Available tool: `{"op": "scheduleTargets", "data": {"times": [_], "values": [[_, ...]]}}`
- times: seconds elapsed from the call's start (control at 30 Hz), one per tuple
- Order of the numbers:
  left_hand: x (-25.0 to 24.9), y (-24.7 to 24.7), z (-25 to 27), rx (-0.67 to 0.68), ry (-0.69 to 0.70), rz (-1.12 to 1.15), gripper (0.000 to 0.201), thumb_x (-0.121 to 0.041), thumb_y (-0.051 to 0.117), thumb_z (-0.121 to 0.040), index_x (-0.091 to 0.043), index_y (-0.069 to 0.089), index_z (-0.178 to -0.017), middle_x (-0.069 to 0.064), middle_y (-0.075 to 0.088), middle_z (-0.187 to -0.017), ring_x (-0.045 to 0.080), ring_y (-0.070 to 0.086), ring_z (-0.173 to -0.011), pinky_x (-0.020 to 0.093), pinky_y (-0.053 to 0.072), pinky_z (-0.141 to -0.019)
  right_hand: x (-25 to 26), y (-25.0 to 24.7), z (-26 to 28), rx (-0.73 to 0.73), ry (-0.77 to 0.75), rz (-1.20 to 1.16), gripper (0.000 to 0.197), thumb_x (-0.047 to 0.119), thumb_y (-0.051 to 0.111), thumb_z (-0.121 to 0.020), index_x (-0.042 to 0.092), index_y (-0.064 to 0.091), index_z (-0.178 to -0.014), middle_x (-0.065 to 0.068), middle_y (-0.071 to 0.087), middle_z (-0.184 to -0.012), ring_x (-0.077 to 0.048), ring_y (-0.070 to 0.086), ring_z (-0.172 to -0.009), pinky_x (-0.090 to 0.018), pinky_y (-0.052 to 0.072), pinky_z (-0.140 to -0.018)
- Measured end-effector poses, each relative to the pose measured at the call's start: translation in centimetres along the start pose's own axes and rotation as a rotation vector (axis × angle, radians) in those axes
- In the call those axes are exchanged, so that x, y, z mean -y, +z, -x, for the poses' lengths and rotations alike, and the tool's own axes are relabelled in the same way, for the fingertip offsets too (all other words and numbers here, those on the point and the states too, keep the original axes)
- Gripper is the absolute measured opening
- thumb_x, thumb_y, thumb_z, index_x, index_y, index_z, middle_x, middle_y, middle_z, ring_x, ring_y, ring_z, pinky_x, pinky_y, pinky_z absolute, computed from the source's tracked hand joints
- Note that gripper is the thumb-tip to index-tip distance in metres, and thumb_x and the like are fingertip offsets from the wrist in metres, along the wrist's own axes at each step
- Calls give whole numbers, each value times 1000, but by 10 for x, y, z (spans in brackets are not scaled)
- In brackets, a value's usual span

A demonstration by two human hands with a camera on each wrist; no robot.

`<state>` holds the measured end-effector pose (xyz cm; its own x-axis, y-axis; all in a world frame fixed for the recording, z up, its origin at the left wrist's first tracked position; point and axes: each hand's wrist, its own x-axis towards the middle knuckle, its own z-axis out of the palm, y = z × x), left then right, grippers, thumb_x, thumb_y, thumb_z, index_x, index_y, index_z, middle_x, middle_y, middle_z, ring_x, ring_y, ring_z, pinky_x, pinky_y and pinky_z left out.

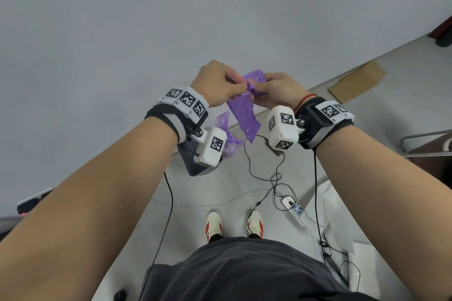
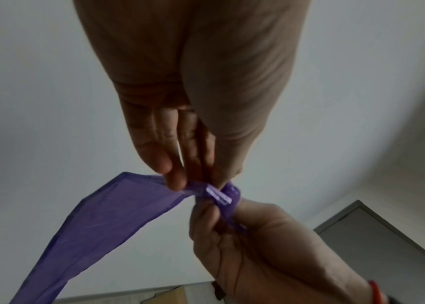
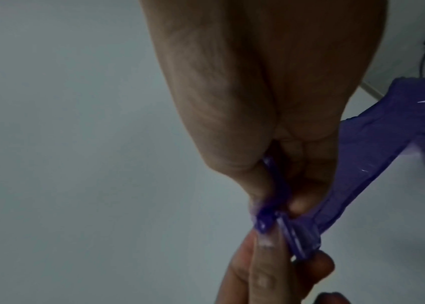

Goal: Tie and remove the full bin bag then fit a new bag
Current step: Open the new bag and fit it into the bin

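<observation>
Both forearms are reaching forward and up, wrists level, hands meeting at chest height in front of the grey wall. My left hand (image 1: 218, 84) is sitting knuckles-up; in the left wrist view its fingers (image 2: 172, 172) are extending downward and the tips are closing with the thumb on the top edge of the new purple bag (image 1: 244, 115). My right hand (image 1: 278, 91) is facing it from the right, thumb and forefinger pinching the same bunched edge just beside the left fingertips. So both sets of fingers are grasping the bag, not released; the right wrist view shows the thin folded strip of plastic passing between the two grips. The rest of the bag is hanging as a flat, still-folded band below the hands, slanting toward the near right.

On the floor below, left of the hanging band, the dark bin (image 1: 195, 161) is standing partly hidden behind my left wrist camera, with crumpled purple plastic (image 1: 228, 139) touching its right side. Flat cardboard (image 1: 357, 82) is lying far right by the wall.
</observation>
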<state>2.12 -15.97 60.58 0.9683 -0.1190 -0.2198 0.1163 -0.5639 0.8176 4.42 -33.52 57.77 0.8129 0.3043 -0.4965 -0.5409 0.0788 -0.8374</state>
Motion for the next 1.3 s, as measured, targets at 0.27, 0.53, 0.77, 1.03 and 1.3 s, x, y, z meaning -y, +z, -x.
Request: {"op": "scheduleTargets", "data": {"times": [0.27,0.53,0.77,1.03,1.3], "values": [[4,0,-9,-17,-96,124,7,-16,66,-91,-13,70,-86,10,73,-83,17,68,-71,27,56,-67,-3,-14,-5,-137,-42,118,33,43,69,-86,11,64,-81,5,41,-49,-10,29,-45,-20,27,-41],[1,6,-12,-8,-153,288,9,-12,60,-96,-7,65,-91,12,69,-81,18,68,-68,25,58,-70,-1,-2,1,-63,-92,192,27,35,74,-85,8,68,-87,-7,70,-87,-16,64,-72,-26,52,-68],[0,5,-10,-44,-200,345,8,-12,63,-94,-11,65,-86,11,69,-86,19,70,-69,27,59,-70,2,0,-3,-155,-146,295,19,22,70,-89,11,65,-74,-2,67,-74,-12,58,-62,-22,50,-58],[-3,3,-12,-77,-212,387,18,-26,65,-92,-8,68,-88,9,71,-77,19,67,-64,29,55,-63,2,2,-2,-143,-200,395,18,21,72,-87,3,68,-85,-8,66,-79,-12,57,-64,-21,48,-58],[12,-2,-19,-216,-230,415,11,-13,69,-89,-16,71,-79,11,72,-88,20,70,-75,28,59,-69,2,-3,1,-180,-141,390,8,17,65,-86,9,64,-86,-2,66,-73,-14,58,-61,-24,45,-56]]}}
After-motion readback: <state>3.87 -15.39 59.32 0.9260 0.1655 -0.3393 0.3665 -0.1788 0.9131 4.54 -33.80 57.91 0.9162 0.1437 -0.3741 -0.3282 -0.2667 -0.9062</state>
